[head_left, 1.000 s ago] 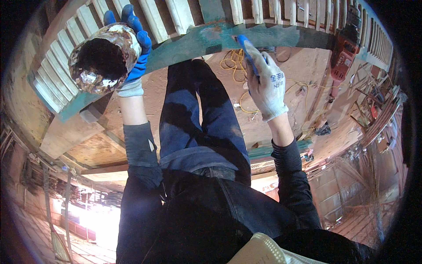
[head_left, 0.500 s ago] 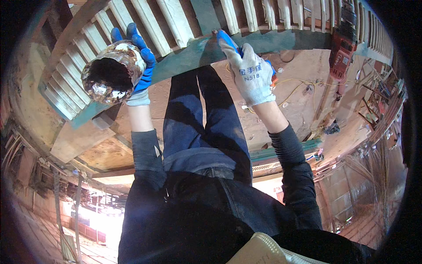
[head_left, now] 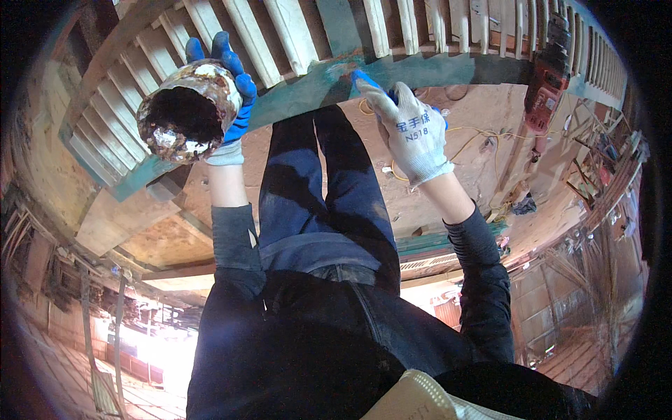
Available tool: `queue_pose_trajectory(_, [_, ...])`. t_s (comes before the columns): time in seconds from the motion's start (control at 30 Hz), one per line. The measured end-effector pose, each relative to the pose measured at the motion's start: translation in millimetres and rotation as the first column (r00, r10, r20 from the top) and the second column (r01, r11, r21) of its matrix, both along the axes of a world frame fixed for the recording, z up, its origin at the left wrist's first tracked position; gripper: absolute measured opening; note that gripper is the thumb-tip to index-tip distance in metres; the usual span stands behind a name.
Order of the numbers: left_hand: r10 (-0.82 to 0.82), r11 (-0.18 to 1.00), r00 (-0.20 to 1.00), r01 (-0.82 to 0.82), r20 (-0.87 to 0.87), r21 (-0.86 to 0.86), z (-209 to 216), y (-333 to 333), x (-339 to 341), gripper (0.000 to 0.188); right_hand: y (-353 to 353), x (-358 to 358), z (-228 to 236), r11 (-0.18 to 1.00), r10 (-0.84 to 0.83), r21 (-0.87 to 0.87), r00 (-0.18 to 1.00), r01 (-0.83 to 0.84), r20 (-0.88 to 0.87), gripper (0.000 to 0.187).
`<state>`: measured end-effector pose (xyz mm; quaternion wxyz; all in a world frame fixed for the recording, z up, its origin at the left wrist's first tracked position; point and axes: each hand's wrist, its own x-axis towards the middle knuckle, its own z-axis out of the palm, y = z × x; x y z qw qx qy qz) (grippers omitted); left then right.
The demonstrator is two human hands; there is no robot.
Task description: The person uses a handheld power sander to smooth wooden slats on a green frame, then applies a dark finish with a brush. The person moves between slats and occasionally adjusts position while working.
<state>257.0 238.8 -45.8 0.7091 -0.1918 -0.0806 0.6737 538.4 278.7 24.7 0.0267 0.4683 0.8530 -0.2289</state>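
Observation:
My left hand [head_left: 234, 91], in a glove with blue fingers, grips an open can [head_left: 218, 78] from its right side. The can is tilted with its dark mouth toward me, and its walls are crusted with white and brown residue. My right hand [head_left: 413, 129], in a white glove with blue fingertips, is beside the green rail of a slatted frame [head_left: 455, 66]. Its index finger points at the rail, next to a reddish-brown smear [head_left: 344, 68]. The other fingers are curled underneath, and whatever they hold is hidden.
A red power drill [head_left: 546, 94] rests against the frame at the right. Its yellow cord [head_left: 476, 130] runs across the floor. Boards [head_left: 119, 217] lie at the left. Sticks and scrap [head_left: 595, 175] are on the right, near a dark crumpled piece [head_left: 523, 204].
My right hand has drawn back toward me and to the right, uncovering the reddish-brown smear on the rail. My left hand and the can have shifted slightly right.

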Motion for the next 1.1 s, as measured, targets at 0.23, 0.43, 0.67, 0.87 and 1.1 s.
queue_pose_trajectory(0.23, [-0.043, 0.998, 0.998, 0.041, -0.039, -0.051, 1.3, 2.5, -8.9, 0.049, 21.0, 3.7, 19.3, 0.925, -0.38, -0.124, 0.858, 0.36, -0.345, 0.041])
queue_pose_trajectory(0.43, [0.015, 0.966, 0.949, 0.068, 0.314, -0.25, -20.0, -21.0, -16.4, 0.047, 4.1, 29.2, 48.9, 0.786, -0.617, -0.327, 0.631, 0.526, -0.47, 0.029])
queue_pose_trajectory(0.67, [-0.369, 0.868, 0.927, 0.37, 0.067, -0.331, 44.6, 5.1, 19.6, 0.045, 2.5, 57.5, 70.9, 0.394, -0.917, -0.786, 0.143, 0.476, -0.372, 0.033])
queue_pose_trajectory(0.87, [-0.61, 0.747, 0.734, 0.658, 0.299, -0.094, 59.3, 47.3, 112.4, 0.053, -13.8, 136.8, 74.6, 0.294, -0.933, -0.873, -0.082, 0.39, -0.351, 0.032])
queue_pose_trajectory(1.1, [-0.701, 0.679, 0.699, 0.715, 0.144, -0.165, 48.1, 71.3, 272.0, 0.042, -3.5, 306.7, 83.7, 0.188, -0.93, -0.791, -0.153, 0.583, -0.334, 0.035])
